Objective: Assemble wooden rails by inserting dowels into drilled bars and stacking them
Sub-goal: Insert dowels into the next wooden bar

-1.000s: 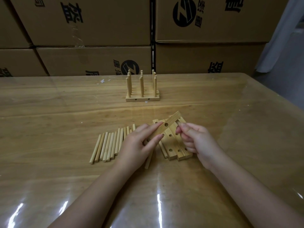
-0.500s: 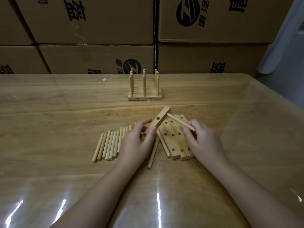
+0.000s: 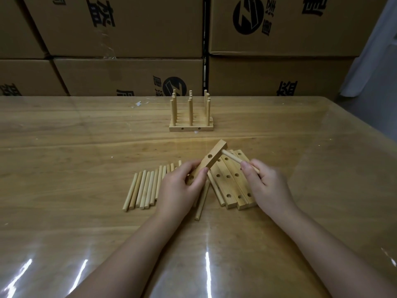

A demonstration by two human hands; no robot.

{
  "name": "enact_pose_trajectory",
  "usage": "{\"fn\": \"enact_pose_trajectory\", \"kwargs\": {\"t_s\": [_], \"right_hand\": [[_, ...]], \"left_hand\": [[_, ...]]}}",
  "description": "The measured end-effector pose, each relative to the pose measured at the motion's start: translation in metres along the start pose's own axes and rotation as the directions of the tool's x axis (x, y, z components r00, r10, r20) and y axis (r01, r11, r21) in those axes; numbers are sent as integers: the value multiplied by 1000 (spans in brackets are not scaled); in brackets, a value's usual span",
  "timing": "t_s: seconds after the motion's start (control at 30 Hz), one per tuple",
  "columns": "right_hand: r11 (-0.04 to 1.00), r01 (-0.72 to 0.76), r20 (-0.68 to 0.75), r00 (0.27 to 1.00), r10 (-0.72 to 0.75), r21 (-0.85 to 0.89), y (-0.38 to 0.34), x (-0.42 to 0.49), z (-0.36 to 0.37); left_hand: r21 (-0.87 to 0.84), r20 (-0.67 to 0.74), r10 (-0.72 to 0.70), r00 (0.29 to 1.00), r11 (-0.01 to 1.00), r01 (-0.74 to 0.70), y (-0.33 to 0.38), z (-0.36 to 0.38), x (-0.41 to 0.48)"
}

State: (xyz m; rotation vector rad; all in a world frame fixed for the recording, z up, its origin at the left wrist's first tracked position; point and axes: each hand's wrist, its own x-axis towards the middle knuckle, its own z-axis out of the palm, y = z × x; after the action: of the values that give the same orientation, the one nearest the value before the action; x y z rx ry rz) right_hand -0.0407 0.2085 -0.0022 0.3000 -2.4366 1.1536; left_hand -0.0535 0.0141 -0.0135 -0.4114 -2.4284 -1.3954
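Both bare forearms came in from the lower edge, converging upward. Left hand [image 3: 179,190] back-up, wrist straight, fingers and thumb curled round the lower end of a pale drilled rectangular wooden bar [image 3: 212,160], which it held slanted up and to the right. Right hand [image 3: 269,186] back-up, thumb and forefinger pinching the near end of a short round light-wood dowel [image 3: 233,158] whose far tip met the bar's side near its top. Hands near each other, not touching.
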Motion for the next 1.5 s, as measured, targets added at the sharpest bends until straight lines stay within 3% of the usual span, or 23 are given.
{"fn": "enact_pose_trajectory", "kwargs": {"t_s": [0.13,0.23,0.4,0.5,0.57,0.7,0.97,1.23,1.4,1.5], "right_hand": [[999,-39,5,999,39,34,1,-1,2],[984,-91,-9,996,93,153,-1,-1,4],[943,-128,-32,989,145,306,-4,1,2],[986,-80,26,997,77,145,-4,-2,4],[999,29,151,988,-26,-23,-5,-5,7],[903,350,460,864,-207,-249,-11,-11,16],[811,502,537,792,-291,-300,-21,-19,19],[649,670,522,721,-455,-360,-29,-22,21],[818,525,500,787,-362,-234,-26,-22,22],[844,494,546,775,-318,-209,-23,-20,21]], "left_hand": [[38,-7,27,1000,999,-26,0,0,0],[54,7,22,1000,998,-22,-1,2,0],[-205,34,-136,990,969,140,-3,0,5],[-466,-35,-241,970,863,198,-1,-3,9],[-577,-46,-292,955,789,213,0,-5,11],[-673,-20,-314,949,706,219,-2,-7,13],[-837,51,-321,946,503,216,-2,-11,16],[-767,143,-267,953,579,277,7,-11,12],[-694,120,-282,952,661,284,10,-6,11],[-637,122,-264,957,719,279,10,-2,10]]}}
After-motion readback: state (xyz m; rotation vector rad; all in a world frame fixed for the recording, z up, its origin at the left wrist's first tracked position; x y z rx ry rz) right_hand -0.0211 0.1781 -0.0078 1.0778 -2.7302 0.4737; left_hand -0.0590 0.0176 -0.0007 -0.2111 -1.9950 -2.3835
